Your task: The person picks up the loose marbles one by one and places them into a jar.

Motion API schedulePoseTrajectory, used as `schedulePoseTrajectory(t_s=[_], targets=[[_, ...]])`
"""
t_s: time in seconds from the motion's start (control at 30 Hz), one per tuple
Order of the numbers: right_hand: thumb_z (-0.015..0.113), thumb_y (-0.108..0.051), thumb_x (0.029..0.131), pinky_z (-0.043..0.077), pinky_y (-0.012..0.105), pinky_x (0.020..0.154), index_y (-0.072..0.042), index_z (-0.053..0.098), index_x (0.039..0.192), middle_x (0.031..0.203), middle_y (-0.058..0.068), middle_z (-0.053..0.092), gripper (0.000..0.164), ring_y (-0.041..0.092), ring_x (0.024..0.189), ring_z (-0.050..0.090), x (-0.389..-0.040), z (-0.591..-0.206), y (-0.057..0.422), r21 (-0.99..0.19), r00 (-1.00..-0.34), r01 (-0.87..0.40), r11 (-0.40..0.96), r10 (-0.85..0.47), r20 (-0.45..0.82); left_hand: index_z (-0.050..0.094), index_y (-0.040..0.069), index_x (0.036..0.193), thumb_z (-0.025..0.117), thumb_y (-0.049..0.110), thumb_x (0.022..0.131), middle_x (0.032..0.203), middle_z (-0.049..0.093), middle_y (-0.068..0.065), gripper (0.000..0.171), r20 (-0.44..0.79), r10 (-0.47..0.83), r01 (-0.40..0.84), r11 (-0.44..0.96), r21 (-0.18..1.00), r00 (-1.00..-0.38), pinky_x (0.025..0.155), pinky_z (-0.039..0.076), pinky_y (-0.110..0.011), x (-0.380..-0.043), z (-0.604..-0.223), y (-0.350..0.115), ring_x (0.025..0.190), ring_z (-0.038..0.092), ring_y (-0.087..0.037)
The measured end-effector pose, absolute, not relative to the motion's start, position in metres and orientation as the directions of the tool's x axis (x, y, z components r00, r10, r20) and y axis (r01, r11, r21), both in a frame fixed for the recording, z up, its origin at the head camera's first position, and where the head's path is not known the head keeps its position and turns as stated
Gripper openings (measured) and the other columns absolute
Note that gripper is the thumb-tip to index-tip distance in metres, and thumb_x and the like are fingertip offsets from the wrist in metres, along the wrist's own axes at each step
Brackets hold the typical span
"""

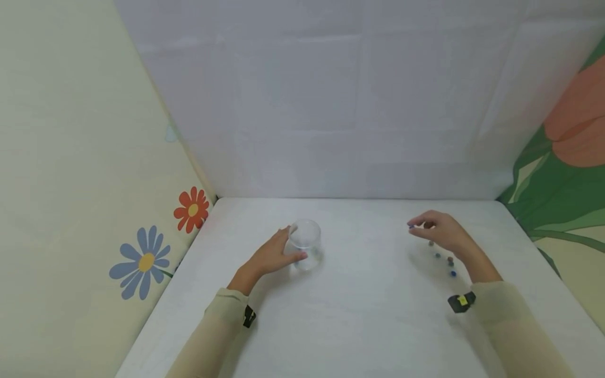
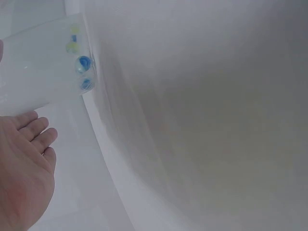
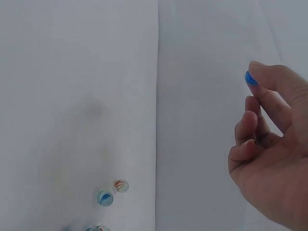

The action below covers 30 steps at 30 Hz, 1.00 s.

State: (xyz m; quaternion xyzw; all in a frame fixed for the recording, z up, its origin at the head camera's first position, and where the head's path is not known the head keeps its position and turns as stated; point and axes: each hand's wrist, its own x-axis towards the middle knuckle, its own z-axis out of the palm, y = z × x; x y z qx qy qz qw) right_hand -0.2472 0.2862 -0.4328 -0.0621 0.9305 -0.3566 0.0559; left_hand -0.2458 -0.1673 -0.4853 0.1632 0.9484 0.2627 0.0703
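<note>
My left hand [image 1: 270, 256] holds a clear round cup [image 1: 305, 237], thumb on the near side and fingers on the far left side. Several blue and yellowish marbles [image 2: 83, 63] lie at the cup's bottom in the left wrist view. Over the right part of the table, my right hand [image 1: 442, 230] pinches a blue marble [image 3: 250, 78] between thumb and index finger, raised above the surface. The other fingers of that hand are loosely curled.
A loose line of several glass marbles [image 1: 453, 273] lies on the white table [image 1: 359, 315] below my right hand, some blue, some reddish. A white cloth backdrop [image 1: 321, 105] rises behind the table. Flower-patterned panels [image 1: 146, 262] stand at both sides.
</note>
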Motion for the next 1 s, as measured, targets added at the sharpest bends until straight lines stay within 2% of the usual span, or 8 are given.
schedulePoseTrajectory(t_s=[0.27,0.4,0.8,1.0], targets=[[0.070,-0.036,0.096,0.050,0.033,0.070,-0.012,0.068,0.128,0.121,0.014,0.059,0.040,0.029,0.103,0.052,-0.255,-0.424,0.264,-0.706,-0.980,-0.055,0.706,-0.173,-0.096,0.023,0.015,0.163,0.057,0.081,0.083,0.167,0.021,-0.015,0.109,-0.040,0.347,0.278,0.809,0.518,-0.937,0.121,0.021,-0.060,-0.245,-0.486,-0.167,0.154,0.016,-0.039],[0.070,-0.032,0.097,0.046,0.034,0.073,-0.010,0.070,0.126,0.118,0.013,0.062,0.037,0.028,0.102,0.052,-0.257,-0.421,0.253,-0.714,-0.975,-0.115,0.691,-0.215,-0.051,0.022,0.015,0.163,0.057,0.082,0.082,0.167,0.021,-0.014,0.110,-0.041,0.346,0.276,0.808,0.521,-0.937,0.121,0.021,-0.060,-0.245,-0.486,-0.167,0.154,0.017,-0.039],[0.072,-0.028,0.096,0.048,0.034,0.077,-0.009,0.072,0.123,0.107,0.008,0.066,0.034,0.024,0.097,0.056,-0.267,-0.419,0.220,-0.751,-0.955,-0.218,0.623,-0.295,0.033,0.024,0.015,0.162,0.058,0.079,0.084,0.166,0.022,-0.016,0.107,-0.040,0.350,0.279,0.805,0.524,-0.936,0.121,0.021,-0.060,-0.246,-0.486,-0.166,0.154,0.018,-0.038],[0.073,-0.027,0.094,0.049,0.035,0.076,-0.013,0.074,0.118,0.102,0.005,0.067,0.028,0.023,0.094,0.057,-0.270,-0.415,0.198,-0.778,-0.934,-0.266,0.569,-0.352,0.061,0.024,0.014,0.162,0.058,0.079,0.084,0.166,0.023,-0.016,0.107,-0.039,0.352,0.280,0.804,0.525,-0.935,0.121,0.022,-0.060,-0.247,-0.486,-0.166,0.154,0.019,-0.038]])
